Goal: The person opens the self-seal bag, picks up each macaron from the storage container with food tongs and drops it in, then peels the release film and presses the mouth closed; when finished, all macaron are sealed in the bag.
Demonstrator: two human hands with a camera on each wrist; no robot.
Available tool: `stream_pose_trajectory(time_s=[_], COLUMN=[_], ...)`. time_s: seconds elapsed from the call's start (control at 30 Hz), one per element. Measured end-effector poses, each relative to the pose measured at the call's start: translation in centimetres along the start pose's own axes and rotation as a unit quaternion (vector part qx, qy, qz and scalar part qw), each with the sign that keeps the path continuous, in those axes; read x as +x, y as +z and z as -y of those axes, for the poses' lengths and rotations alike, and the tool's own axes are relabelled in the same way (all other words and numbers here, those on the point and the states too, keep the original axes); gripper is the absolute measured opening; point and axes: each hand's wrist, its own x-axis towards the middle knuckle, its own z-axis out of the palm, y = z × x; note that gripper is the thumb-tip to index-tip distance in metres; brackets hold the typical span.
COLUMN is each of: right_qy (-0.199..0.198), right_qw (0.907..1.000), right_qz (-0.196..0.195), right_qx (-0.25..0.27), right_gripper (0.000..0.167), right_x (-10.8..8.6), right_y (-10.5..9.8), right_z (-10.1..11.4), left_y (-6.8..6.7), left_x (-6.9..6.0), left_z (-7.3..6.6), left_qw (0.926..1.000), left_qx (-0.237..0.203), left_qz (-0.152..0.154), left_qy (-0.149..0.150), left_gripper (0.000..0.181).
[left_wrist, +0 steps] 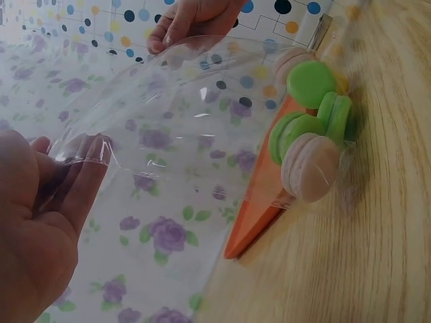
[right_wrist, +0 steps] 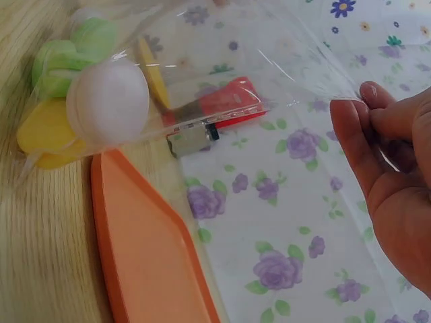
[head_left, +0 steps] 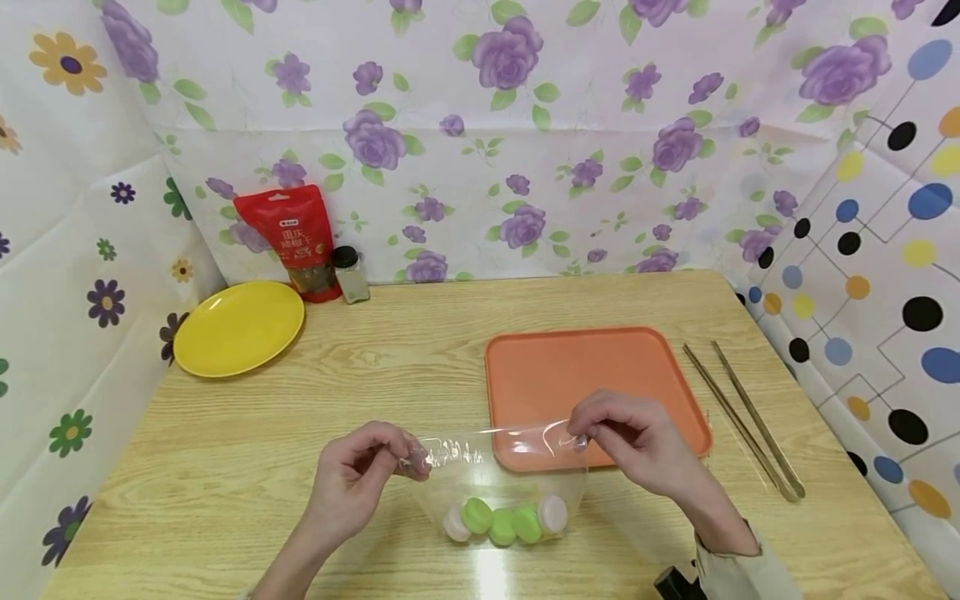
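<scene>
A clear plastic bag (head_left: 495, 479) hangs between both hands above the front of the table. Its upper left corner is pinched by my left hand (head_left: 356, 479), and my right hand (head_left: 637, 437) pinches the upper right corner. Along the bottom of the bag lie several macarons: green ones (head_left: 502, 527), pale pinkish-white ones (head_left: 552, 514), and a yellow one (right_wrist: 50, 134) that shows best in the right wrist view. In the left wrist view, the fingertips (left_wrist: 97, 148) lie against the bag's clear film.
Behind the bag is an orange tray (head_left: 577, 358), partly covered by it. Metal tongs (head_left: 742, 417) lie to the tray's right. At the back left are a yellow plate (head_left: 240, 329), a red pouch (head_left: 292, 237) and a small black-capped jar (head_left: 350, 275). A black object (head_left: 678, 583) sits by the right sleeve.
</scene>
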Motion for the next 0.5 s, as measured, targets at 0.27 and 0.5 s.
stream_pose_trajectory(time_s=[0.27,0.5], right_qy=[0.017,0.030], right_qw=[0.9996,0.9993], right_qz=[-0.010,-0.021], right_qx=[0.022,0.004], right_gripper=[0.043,0.039], right_x=[0.05,0.09], right_y=[0.10,0.29], right_z=[0.18,0.17], left_y=[-0.13,-0.14], left_x=[0.09,0.13], left_z=[-0.01,-0.13], left_qw=[0.9999,0.9996], left_qx=[0.006,0.026], left_qz=[0.005,0.004], left_qy=[0.013,0.008], left_gripper=[0.022,0.024])
